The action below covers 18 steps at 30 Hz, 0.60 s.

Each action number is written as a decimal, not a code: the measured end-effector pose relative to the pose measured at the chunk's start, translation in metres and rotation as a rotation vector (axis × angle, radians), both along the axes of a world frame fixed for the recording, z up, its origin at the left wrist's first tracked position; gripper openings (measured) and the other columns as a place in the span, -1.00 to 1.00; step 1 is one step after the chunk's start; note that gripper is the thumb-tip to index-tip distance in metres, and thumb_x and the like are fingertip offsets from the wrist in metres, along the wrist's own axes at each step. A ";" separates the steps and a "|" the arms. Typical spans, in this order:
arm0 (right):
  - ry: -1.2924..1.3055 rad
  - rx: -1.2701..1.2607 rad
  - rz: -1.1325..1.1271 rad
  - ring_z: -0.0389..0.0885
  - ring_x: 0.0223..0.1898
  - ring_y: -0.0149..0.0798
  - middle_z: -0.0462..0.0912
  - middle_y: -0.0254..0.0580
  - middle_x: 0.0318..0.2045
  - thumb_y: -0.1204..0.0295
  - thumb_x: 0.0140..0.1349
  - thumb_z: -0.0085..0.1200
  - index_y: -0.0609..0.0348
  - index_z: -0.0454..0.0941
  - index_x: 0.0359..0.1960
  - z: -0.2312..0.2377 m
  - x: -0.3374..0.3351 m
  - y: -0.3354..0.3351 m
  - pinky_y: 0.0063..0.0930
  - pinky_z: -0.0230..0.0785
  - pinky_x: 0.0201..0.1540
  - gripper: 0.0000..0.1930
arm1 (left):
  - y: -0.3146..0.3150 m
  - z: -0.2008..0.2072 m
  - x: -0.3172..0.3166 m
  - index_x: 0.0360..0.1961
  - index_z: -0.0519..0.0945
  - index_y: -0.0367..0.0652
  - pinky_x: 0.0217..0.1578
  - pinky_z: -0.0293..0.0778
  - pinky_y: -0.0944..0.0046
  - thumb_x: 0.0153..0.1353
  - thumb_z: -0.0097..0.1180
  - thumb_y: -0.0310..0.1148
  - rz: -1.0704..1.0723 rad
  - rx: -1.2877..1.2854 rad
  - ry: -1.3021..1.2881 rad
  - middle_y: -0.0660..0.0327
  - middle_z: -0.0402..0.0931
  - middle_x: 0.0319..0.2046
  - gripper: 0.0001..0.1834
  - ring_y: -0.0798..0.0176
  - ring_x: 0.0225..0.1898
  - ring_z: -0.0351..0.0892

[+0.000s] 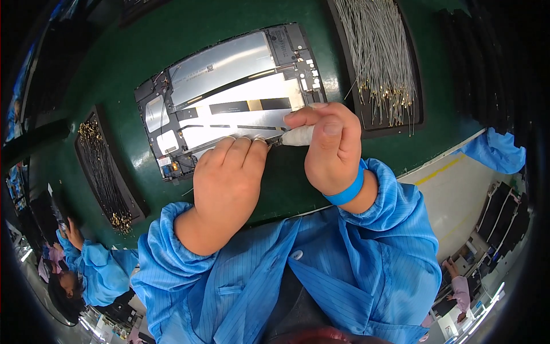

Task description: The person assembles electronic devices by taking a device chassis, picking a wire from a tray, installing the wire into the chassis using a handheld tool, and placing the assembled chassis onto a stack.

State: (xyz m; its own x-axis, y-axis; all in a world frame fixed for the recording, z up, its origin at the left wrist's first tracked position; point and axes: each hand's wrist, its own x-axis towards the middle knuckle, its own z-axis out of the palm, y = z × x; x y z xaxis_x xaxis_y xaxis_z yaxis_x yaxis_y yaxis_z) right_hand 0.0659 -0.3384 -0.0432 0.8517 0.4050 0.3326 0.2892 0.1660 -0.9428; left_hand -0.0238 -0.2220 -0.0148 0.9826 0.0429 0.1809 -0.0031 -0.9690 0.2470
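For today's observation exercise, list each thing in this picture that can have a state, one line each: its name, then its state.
Tablet chassis: back open, lying flat on the green mat, inner parts exposed.
Left hand: fingertips pressed on the chassis's lower edge.
Right hand: closed on the white-handled tool.
White-handled tool: gripped, tip pointing at the left fingertips.
Tray of grey wires: full, loose bundle.
Tray of dark wires: full, loose bundle.

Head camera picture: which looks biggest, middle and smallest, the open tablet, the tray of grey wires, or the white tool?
1. Open tablet, biggest.
2. Tray of grey wires, middle, though its top runs out of the picture.
3. White tool, smallest; the right hand hides part of it, while the left hand rests on the tablet's edge.
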 end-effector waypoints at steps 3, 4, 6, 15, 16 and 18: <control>-0.110 -0.098 0.080 0.48 -0.47 -0.29 0.50 -0.09 -0.50 0.34 0.15 -0.18 0.23 0.28 -0.31 0.007 0.005 -0.003 -0.50 0.32 -0.39 -0.80 | 0.001 0.002 0.002 -0.40 0.45 -0.18 -0.40 0.35 0.29 -0.23 -0.06 -0.43 -0.011 0.018 -0.012 0.21 0.40 -0.43 -0.74 0.21 -0.35 0.39; -0.235 -0.226 0.169 0.48 -0.48 -0.26 0.50 -0.07 -0.50 0.31 0.16 -0.19 0.23 0.29 -0.30 0.012 0.008 -0.004 -0.46 0.32 -0.38 -0.78 | 0.001 0.004 0.002 -0.41 0.44 -0.19 -0.41 0.35 0.29 -0.23 -0.07 -0.43 -0.019 0.033 -0.017 0.21 0.40 -0.44 -0.75 0.21 -0.36 0.39; -0.385 -0.361 0.307 0.47 -0.49 -0.20 0.49 -0.08 -0.53 0.33 0.09 -0.11 0.22 0.33 -0.37 0.036 0.014 0.005 -0.43 0.32 -0.39 -0.80 | 0.002 0.007 -0.002 -0.42 0.44 -0.20 -0.43 0.34 0.29 -0.24 -0.07 -0.43 -0.021 0.014 0.021 0.21 0.39 -0.44 -0.75 0.20 -0.36 0.38; 0.531 -0.463 -0.089 0.50 -0.46 -0.28 0.51 -0.08 -0.53 0.28 0.14 -0.20 0.33 0.31 -0.15 0.044 0.034 -0.012 -0.47 0.33 -0.40 -0.65 | 0.057 0.026 -0.023 -0.22 0.41 -0.20 -0.25 0.25 0.14 -0.08 0.04 -0.40 0.519 0.246 -0.176 -0.01 0.35 -0.33 -0.68 -0.03 -0.24 0.31; 0.441 -0.721 0.036 0.44 -0.59 -0.35 0.45 -0.15 -0.61 0.20 0.10 -0.15 0.38 0.22 -0.05 0.037 0.041 -0.034 -0.55 0.30 -0.54 -0.50 | 0.064 0.021 -0.038 -0.14 0.36 -0.27 -0.25 0.26 0.22 0.01 0.01 -0.37 0.696 0.012 -0.093 0.04 0.38 -0.31 -0.64 0.09 -0.29 0.35; 0.865 -0.905 0.211 0.33 -0.72 -0.42 0.38 -0.22 -0.66 0.10 0.01 -0.07 0.37 0.18 -0.01 0.053 0.034 -0.038 -0.59 0.21 -0.68 -0.37 | 0.069 0.031 -0.045 -0.10 0.32 -0.35 -0.27 0.26 0.38 0.06 -0.03 -0.35 0.879 -1.045 0.212 0.14 0.41 -0.33 -0.61 0.31 -0.33 0.36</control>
State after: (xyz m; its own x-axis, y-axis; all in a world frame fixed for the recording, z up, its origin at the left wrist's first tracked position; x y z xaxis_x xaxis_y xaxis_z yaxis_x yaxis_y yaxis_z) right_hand 0.0998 -0.3764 0.0097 0.5433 0.3492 -0.7635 -0.4290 -0.6662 -0.6100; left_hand -0.0684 -0.1525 0.0162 0.5667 0.6790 -0.4668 0.6352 0.0009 0.7723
